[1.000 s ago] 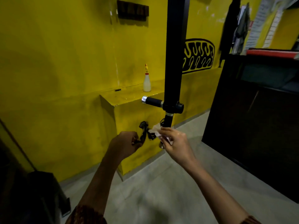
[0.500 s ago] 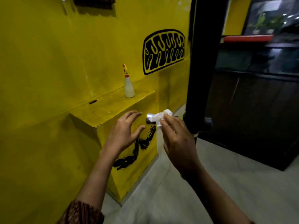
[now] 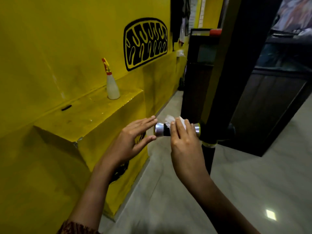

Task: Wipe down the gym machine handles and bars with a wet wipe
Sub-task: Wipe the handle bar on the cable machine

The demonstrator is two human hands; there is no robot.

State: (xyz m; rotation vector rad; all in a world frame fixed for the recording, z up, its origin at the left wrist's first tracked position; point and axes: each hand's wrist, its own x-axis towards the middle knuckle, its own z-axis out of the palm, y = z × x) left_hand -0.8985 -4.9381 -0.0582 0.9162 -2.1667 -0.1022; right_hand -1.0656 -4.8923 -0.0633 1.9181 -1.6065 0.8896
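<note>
A short black handle with a silver end cap sticks out to the left from a black upright post of the gym machine. My right hand lies over the handle and presses a crumpled white wet wipe onto its top, fingers curled over wipe and grip. My left hand hovers just left of the silver cap with straight fingers, fingertips close to the cap and holding nothing.
A yellow ledge juts from the yellow wall at left, with a white spray bottle standing on it. A dark cabinet stands behind the post. Grey tiled floor lies below.
My right hand rose with the wipe from the low part of the post to the side handle and now covers it. My left hand let go below and came up beside the cap.
</note>
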